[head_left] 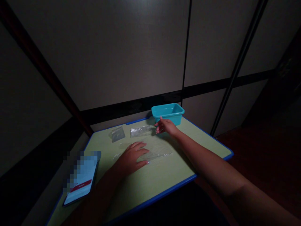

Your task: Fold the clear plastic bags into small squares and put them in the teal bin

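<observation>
Here, the left hand (132, 156) was over the clear plastic bag (158, 150) on the table (162, 180), its fingers spread wide. The right hand (166, 126) was near the shiny wrapper (140, 131), in front of the blue tub (172, 119). Its fingers were bent, but whether they held anything was too dark to tell.

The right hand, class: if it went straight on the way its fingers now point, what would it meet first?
Most likely the crinkled clear plastic piece, just beyond the fingertips of the right hand. How high the hand is above the table is unclear, so it might pass over.
</observation>
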{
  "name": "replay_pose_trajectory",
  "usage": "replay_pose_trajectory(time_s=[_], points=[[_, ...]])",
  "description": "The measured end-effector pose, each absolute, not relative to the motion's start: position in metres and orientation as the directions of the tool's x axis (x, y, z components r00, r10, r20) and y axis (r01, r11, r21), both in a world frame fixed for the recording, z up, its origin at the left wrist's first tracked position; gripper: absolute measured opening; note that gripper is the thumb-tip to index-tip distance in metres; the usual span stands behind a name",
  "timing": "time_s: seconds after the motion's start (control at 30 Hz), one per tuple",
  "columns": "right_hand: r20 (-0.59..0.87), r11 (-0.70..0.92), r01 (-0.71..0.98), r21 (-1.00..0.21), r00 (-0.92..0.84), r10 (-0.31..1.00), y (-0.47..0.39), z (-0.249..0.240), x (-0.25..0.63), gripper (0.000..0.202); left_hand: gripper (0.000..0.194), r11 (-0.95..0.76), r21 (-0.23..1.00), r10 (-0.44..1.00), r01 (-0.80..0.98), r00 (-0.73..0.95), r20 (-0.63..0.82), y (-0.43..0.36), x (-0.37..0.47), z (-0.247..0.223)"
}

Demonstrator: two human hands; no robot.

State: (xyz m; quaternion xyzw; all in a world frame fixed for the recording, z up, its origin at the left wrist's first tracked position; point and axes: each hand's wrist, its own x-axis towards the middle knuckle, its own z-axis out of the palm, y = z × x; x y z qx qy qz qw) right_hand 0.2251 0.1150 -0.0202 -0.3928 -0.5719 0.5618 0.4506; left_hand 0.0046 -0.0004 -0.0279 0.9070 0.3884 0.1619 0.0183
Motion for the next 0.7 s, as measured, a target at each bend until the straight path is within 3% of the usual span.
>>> replay_pose_trajectory(time_s=[0.17, 0.7], points=[[0.081, 0.042, -0.136, -0.99, -0.297, 0.951, 0.111, -0.018, 0.224, 0.049, 0.024, -0.779, 0.267, 0.627, 0.568, 0.713, 0.314, -0.011, 0.014, -0.028], [0.138, 0.143, 0.002, -0.99, -0.25, 0.958, 0.123, -0.031, 0.223, 0.055, 0.062, -0.731, 0.247, 0.652, 0.636, 0.758, -0.019, -0.025, 0.022, -0.02]])
